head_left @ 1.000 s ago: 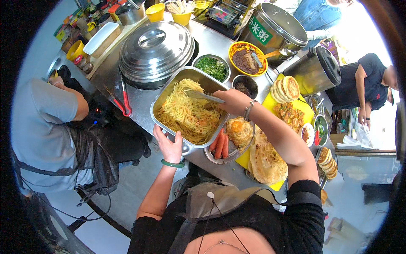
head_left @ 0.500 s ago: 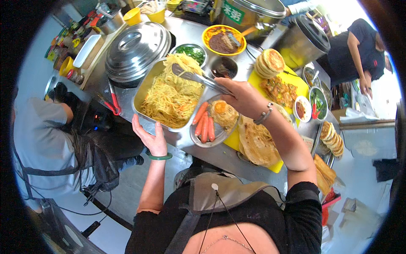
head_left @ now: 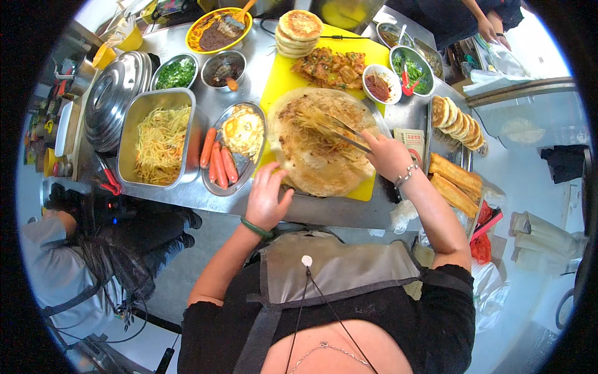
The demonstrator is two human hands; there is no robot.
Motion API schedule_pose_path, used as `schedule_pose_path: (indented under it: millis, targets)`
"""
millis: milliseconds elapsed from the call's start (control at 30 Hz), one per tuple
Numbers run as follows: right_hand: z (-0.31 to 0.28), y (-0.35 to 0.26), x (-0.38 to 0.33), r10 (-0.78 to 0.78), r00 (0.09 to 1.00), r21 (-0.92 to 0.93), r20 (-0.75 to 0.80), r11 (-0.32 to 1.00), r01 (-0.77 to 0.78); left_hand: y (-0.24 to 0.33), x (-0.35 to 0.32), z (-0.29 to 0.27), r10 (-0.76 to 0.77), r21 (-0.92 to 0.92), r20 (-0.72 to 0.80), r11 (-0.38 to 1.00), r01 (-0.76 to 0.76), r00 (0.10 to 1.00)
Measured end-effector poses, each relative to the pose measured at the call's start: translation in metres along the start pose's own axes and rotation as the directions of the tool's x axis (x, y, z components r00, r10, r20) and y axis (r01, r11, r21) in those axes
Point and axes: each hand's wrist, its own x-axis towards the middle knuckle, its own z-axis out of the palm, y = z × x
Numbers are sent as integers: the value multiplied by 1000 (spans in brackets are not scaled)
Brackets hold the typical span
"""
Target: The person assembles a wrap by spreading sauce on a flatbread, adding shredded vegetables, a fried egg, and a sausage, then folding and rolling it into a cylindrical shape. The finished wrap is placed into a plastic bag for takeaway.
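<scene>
My right hand (head_left: pixel 390 160) is closed around a pair of metal tongs (head_left: pixel 344 135). Their tips sit in a small heap of yellow noodle-like shreds (head_left: pixel 313 120) on a large round flatbread (head_left: pixel 305 167), which lies on a yellow board (head_left: pixel 356 192). My left hand (head_left: pixel 269 198) rests near the flatbread's front left edge, fingers apart, holding nothing; whether it touches the bread I cannot tell. To its left is an oval metal plate (head_left: pixel 232 186) with several sausages (head_left: pixel 215 163) and a fried egg (head_left: pixel 240 131). Beyond that stands a deep rectangular metal pan (head_left: pixel 128 149) of the same shreds.
Behind the flatbread lie browned fried pieces (head_left: pixel 330 67) and stacked round breads (head_left: pixel 299 31). Bowls of chopped greens (head_left: pixel 176 73), dark sauce (head_left: pixel 222 70) and red paste (head_left: pixel 381 85) surround the board. Fried dough sticks (head_left: pixel 455 184) lie at right. A seated person (head_left: pixel 68 268) is at left.
My right hand and the tongs have gone from the pan to the flatbread, where shreds now lie. My left hand has left the pan's edge for the bread's side. The view has shifted right.
</scene>
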Motion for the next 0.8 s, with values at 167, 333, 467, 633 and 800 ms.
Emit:
schedule_pose_path:
  millis: [167, 333, 467, 633, 800]
  targets:
    - [-6, 50, -37, 74, 997, 94, -33, 993, -71, -3, -6, 27, -109, -43, -20, 993, 108, 994]
    - [21, 50, -60, 67, 993, 133, -93, 990, -54, -4, -3, 35, -128, -59, -33, 990, 126, 991]
    - [54, 32, -63, 83, 996, 45, -44, 996, -81, 1, -3, 39, -135, -41, -15, 990, 135, 991]
    - [77, 34, -51, 48, 981, 54, -189, 998, -39, 2, -5, 48, -148, -57, 15, 987, 149, 989]
    - [88, 54, -59, 24, 967, 245, -252, 969, 40, 0, -7, 50, -115, -91, 2, 989, 114, 993]
